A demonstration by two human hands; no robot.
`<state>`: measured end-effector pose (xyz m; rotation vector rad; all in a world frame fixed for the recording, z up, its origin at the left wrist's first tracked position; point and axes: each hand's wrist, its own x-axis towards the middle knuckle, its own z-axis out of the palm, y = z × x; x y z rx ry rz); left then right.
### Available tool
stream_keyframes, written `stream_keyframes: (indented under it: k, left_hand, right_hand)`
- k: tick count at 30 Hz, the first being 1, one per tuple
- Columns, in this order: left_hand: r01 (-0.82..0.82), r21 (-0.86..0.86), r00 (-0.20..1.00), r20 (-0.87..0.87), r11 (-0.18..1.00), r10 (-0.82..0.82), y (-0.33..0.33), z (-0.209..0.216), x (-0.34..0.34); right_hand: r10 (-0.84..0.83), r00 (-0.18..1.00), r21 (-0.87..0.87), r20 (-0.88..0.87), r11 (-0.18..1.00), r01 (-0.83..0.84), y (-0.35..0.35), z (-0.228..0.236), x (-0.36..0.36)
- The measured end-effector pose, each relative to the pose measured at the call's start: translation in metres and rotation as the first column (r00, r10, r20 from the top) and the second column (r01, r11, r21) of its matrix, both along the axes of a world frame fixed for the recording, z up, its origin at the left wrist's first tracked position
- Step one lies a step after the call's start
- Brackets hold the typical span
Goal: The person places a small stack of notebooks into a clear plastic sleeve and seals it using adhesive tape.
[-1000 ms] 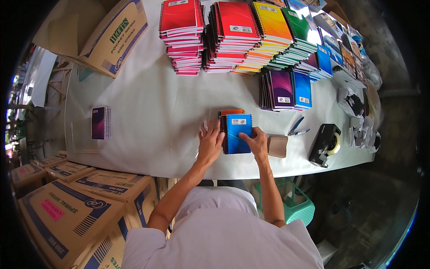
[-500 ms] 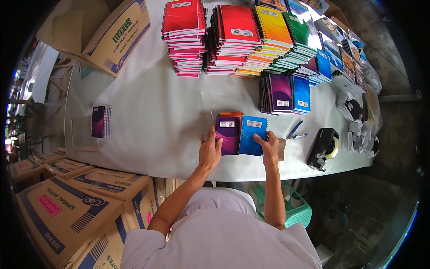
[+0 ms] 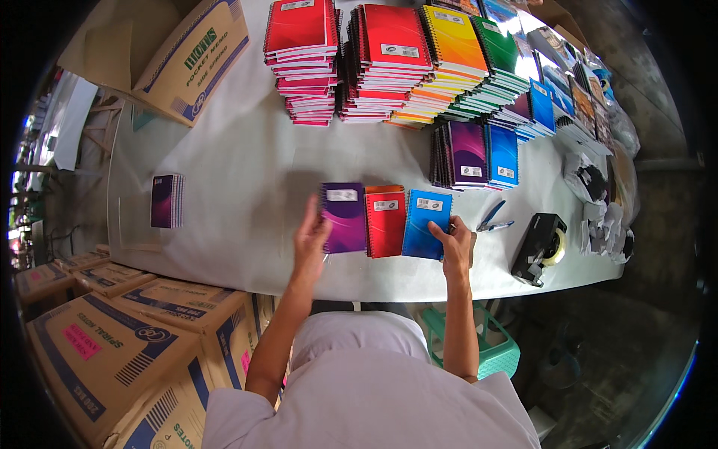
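My left hand [image 3: 310, 238] grips the left edge of a purple spiral notebook [image 3: 344, 224], its fingers slightly blurred. My right hand [image 3: 450, 243] is closed on a blue spiral notebook [image 3: 426, 228], thumb on its cover. Between the two lies a red spiral notebook [image 3: 386, 228], with an orange edge showing behind its top. Each of these small notebooks carries a white label near its top. Beyond my right hand stand short stacks of purple notebooks [image 3: 467, 153] and blue notebooks [image 3: 501, 156].
Tall stacks of red notebooks [image 3: 396, 37], yellow notebooks [image 3: 452, 37] and green notebooks [image 3: 497, 49] stand at the back. Pliers [image 3: 493, 217] and a black tape dispenser [image 3: 540, 251] lie at right. A small purple stack [image 3: 166, 202] and an open carton [image 3: 198, 63] are at left. Closed cartons [image 3: 112, 359] fill the lower left.
My left hand has moved left with the purple notebook, away from the blue one. The red notebook now shows between them. My right hand has barely shifted.
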<state>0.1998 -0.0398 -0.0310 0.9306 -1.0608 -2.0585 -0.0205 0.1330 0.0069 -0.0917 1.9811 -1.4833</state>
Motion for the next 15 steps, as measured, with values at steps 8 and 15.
stream_keyframes:
  k: [8,15]
  left_hand:
    - [-0.131,-0.223,0.985,0.085,0.966,0.153,-0.052,0.033,0.041]
    - [-0.022,-0.194,0.986,0.157,0.981,0.054,-0.017,0.012,0.022]
  right_hand:
    - [0.127,0.992,-0.031,0.004,0.991,-0.127,-0.016,-0.004,0.008]
    - [0.201,0.977,0.183,-0.065,0.965,-0.187,-0.023,-0.018,0.016]
